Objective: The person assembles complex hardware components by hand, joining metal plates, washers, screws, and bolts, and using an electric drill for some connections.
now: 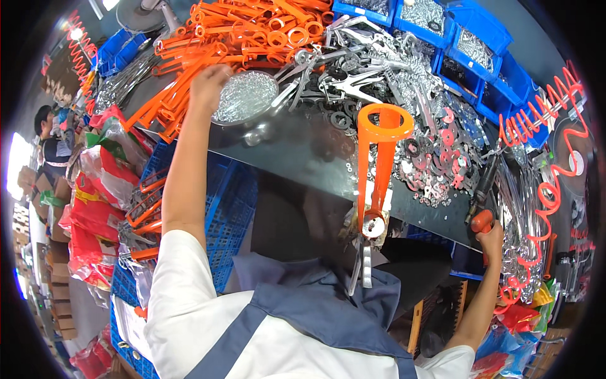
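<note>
My left hand (209,86) is at the left rim of a round dish (247,98) heaped with small shiny metal parts, beside the orange pile. Its fingers are bent and blurred, and whether they hold anything is unclear. At the right table edge, my right hand (491,241) is closed round the red grip of a black-and-red air tool (483,220). Between my arms an orange caulking gun frame (382,170) stands with its ring end up. Metal handle levers (362,268) hang from its lower end, over my apron.
Orange frames (252,31) are piled at the back, beside loose metal handles (356,82) and small plates (442,148). Blue bins (470,50) of hardware line the back right. A red coiled hose (546,211) hangs at right. Blue crates (230,208) stand below the table.
</note>
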Demonstrator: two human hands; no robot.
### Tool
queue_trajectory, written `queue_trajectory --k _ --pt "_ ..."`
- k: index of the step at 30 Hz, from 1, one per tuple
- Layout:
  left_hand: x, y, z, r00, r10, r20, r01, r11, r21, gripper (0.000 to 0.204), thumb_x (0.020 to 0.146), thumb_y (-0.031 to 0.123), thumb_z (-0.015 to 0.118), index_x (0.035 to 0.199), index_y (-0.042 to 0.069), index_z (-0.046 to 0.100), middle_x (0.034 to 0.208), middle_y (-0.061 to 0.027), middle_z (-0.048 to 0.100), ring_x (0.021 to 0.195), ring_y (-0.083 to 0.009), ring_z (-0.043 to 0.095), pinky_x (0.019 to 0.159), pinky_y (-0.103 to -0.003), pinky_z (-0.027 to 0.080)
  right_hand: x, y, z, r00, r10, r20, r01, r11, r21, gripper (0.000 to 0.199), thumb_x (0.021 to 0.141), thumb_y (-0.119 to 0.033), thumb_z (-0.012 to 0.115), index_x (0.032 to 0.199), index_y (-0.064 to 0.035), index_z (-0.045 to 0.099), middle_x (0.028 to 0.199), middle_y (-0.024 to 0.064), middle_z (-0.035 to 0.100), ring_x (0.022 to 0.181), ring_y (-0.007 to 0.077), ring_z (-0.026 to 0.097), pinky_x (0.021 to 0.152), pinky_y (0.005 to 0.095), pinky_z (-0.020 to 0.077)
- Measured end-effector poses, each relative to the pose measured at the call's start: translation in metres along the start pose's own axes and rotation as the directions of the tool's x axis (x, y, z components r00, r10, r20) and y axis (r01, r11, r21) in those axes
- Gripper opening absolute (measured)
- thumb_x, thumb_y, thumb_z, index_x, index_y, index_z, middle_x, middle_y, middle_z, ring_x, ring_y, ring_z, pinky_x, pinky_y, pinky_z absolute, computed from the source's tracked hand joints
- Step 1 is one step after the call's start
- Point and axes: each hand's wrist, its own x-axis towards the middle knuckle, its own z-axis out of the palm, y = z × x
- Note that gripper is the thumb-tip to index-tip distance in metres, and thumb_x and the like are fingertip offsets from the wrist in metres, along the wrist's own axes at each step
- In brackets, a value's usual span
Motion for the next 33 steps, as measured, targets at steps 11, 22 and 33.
queue_trajectory --k 11,22,33 --pt "-0.120 0.048 0.028 0.929 -0.339 0.150 0.287 0.400 -0.870 0.012 0.088 -0.004 0.055 0.100 -0.004 0.053 0.088 -0.0095 0.056 0.077 -0.0181 0.055 0.071 -0.027 0.051 -0.099 -0.075 -0.083 0.962 0.033 0.272 -0.273 0.035 0.961 0.057 0.077 -0.030 0.062 0.121 0.0020 0.047 0.097 0.0138 0.060 0.074 0.0216 0.063 0.042 0.0256 0.0481" --pt "-0.345 0.025 0.117 0.411 -0.667 0.622 0.866 0.073 -0.494 0.006 0.093 0.005 0.053 0.098 0.003 0.054 0.096 -0.0090 0.058 0.079 -0.0118 0.059 0.060 -0.015 0.050 -0.183 -0.171 -0.058 0.731 -0.353 0.584 -0.598 0.080 0.797 0.072 0.066 -0.010 0.070 0.130 -0.0007 0.039 0.094 0.0213 0.058 0.063 0.0262 0.062 0.053 0.0331 0.0523" --pt "-0.357 0.022 0.120 0.575 -0.543 0.612 0.798 0.537 -0.273 0.008 0.090 0.002 0.055 0.097 0.000 0.056 0.091 -0.0065 0.058 0.076 -0.0108 0.056 0.061 -0.017 0.046 -0.176 -0.177 -0.042 0.672 -0.549 0.498 -0.485 0.182 0.855 0.050 0.077 -0.001 0.061 0.124 0.0042 0.044 0.088 0.0194 0.058 0.065 0.0207 0.059 0.042 0.0218 0.0450"
